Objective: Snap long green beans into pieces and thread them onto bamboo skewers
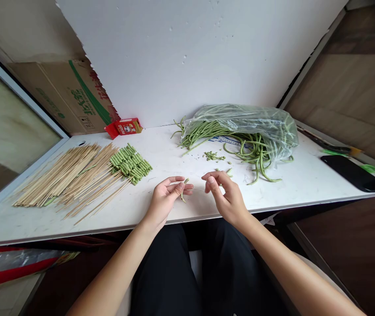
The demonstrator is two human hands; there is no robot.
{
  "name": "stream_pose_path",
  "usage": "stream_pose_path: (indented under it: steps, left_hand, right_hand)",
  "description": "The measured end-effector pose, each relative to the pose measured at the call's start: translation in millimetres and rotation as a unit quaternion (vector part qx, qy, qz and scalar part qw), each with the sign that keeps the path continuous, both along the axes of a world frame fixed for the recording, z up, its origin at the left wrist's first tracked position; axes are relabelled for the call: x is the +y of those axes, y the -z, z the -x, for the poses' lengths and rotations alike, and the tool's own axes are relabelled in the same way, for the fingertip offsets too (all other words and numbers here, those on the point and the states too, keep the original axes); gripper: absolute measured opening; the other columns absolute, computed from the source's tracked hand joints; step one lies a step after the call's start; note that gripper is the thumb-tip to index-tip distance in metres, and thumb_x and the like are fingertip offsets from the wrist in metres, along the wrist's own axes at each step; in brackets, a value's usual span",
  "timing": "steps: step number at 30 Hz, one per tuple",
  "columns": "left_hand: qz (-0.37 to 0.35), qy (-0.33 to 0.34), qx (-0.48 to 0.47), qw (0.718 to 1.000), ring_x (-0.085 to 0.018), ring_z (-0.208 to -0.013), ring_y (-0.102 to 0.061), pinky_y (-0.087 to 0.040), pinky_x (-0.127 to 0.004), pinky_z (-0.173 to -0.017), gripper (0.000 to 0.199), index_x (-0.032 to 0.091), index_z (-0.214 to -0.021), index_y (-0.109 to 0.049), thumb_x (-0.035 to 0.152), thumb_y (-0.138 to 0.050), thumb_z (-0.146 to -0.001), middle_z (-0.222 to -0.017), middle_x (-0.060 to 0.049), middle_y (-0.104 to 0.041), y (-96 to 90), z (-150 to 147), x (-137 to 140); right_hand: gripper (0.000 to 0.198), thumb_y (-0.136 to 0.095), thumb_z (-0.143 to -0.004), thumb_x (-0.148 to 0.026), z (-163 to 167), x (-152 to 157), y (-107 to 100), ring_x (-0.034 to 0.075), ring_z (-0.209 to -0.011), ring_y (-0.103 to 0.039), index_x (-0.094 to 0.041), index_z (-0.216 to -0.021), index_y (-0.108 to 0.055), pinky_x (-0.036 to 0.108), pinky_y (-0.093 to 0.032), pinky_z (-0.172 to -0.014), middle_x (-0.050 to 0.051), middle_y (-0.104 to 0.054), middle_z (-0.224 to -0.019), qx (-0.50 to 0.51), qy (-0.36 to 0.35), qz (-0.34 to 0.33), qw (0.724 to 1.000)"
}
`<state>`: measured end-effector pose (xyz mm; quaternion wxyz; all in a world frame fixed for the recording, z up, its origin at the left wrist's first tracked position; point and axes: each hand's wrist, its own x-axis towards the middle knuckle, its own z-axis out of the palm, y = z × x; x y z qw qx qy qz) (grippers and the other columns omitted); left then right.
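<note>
My left hand (167, 196), above the table's front edge, pinches a short piece of green bean (183, 191) between thumb and fingers. The bean piece hangs slightly bent, its lower end free. To the right, apart from it, my right hand (224, 193) is loosely closed, thumb against curled fingers; whether anything small is between them is hidden. Small bean scraps (214, 156) lie on the table beyond my right hand. On the left lie bamboo skewers (58, 175), some with cut bean pieces (131, 163) threaded side by side at their ends.
Long green beans (207, 131) spill from a clear plastic bag (256, 118) at the back right. A red box (130, 126) stands against the white board (187, 57). A black phone (355, 173) lies at the right edge. A cardboard box (65, 96) stands behind, left.
</note>
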<state>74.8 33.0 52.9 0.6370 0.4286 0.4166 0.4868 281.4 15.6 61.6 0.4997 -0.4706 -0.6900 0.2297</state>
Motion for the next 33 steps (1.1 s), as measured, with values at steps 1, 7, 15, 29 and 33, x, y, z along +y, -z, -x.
stream_pose_path:
  steps: [1,7,15,29,33]
  left_hand:
    - [0.016,-0.006,-0.014,1.000,-0.022,-0.086,-0.078,-0.053,-0.036,-0.088,0.048,0.015,-0.116,-0.066,0.043,-0.088,-0.083,-0.103,-0.014,-0.082,1.8,-0.4,0.2]
    - [0.081,-0.042,-0.092,0.992,-0.020,-0.089,-0.078,-0.055,-0.034,-0.089,0.042,0.016,-0.111,-0.065,0.036,-0.089,-0.083,-0.112,-0.013,-0.080,9.4,-2.4,0.4]
    - [0.087,-0.027,-0.093,0.992,-0.017,-0.083,-0.077,-0.054,-0.033,-0.090,0.040,0.018,-0.107,-0.061,0.037,-0.089,-0.084,-0.109,-0.012,-0.081,8.9,-4.2,-2.4]
    - [0.090,-0.047,-0.091,0.991,-0.015,-0.076,-0.073,-0.051,-0.032,-0.084,0.043,0.019,-0.103,-0.059,0.037,-0.091,-0.080,-0.107,-0.011,-0.080,7.0,-3.2,-0.4]
    - [0.084,-0.037,-0.094,0.991,-0.010,-0.067,-0.066,-0.050,-0.029,-0.078,0.042,0.018,-0.101,-0.060,0.038,-0.090,-0.080,-0.104,-0.009,-0.079,3.9,-2.7,0.5]
  right_hand:
    - [0.029,-0.047,-0.111,-0.046,2.1,-1.7,1.9,0.027,-0.092,-0.064,-0.026,-0.111,-0.069,0.043,-0.050,-0.086,0.005,-0.072,-0.085,0.000,-0.016,0.004,1.000]
    - [0.028,-0.043,-0.111,-0.037,10.6,-11.0,5.2,0.032,-0.110,-0.059,-0.029,-0.129,-0.063,0.053,-0.050,-0.098,0.008,-0.075,-0.100,-0.023,-0.042,-0.050,0.998]
    - [0.027,-0.044,-0.111,-0.030,9.7,-10.4,6.1,0.031,-0.114,-0.059,-0.029,-0.131,-0.062,0.051,-0.052,-0.099,0.008,-0.075,-0.097,-0.034,-0.050,-0.058,0.996]
    - [0.073,-0.048,-0.108,-0.037,1.2,-7.4,0.8,0.037,-0.164,-0.019,-0.035,-0.170,-0.009,0.070,-0.024,-0.127,0.010,-0.033,-0.174,-0.130,-0.034,-0.149,0.980]
    - [0.057,-0.042,-0.109,-0.043,6.8,-10.4,5.6,0.035,-0.139,-0.056,-0.034,-0.163,-0.027,0.066,-0.037,-0.118,0.013,-0.068,-0.139,0.022,-0.058,-0.096,0.993]
